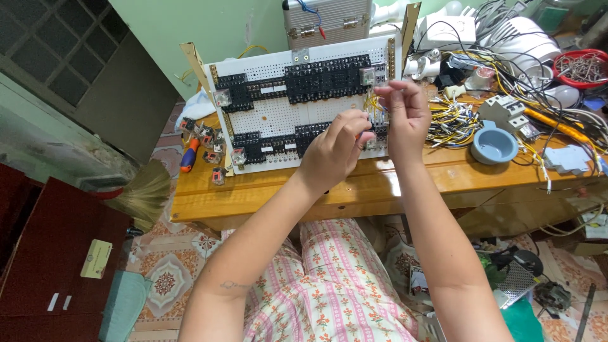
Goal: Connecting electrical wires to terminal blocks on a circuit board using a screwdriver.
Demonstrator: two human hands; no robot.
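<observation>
White perforated plastic makes up the wiring board (297,107), which leans back on brass-coloured side brackets near the front of the wooden desk (266,193), so its face tilts toward the wearer and both hands can work it from the front. Rows of black relay sockets (326,77) cross the board, with a few clear relays plugged in. The left hand (335,149) is curled at the board's lower right, fingers pinched together on something small among the yellow wires (373,104); what it pinches is hidden. The right hand (402,114) is raised just above it, thumb and forefinger closed on a thin wire end by the sockets. The hands sit nearly touching. Left of the board, loose relays (206,136) and an orange-and-blue screwdriver (188,155) lie within reach. To the right, a tangle of yellow wire (453,120), a grey-blue bowl (494,145) and grey breakers (503,111) crowd the desk, leaving little room there; the front edge strip stays bare.
</observation>
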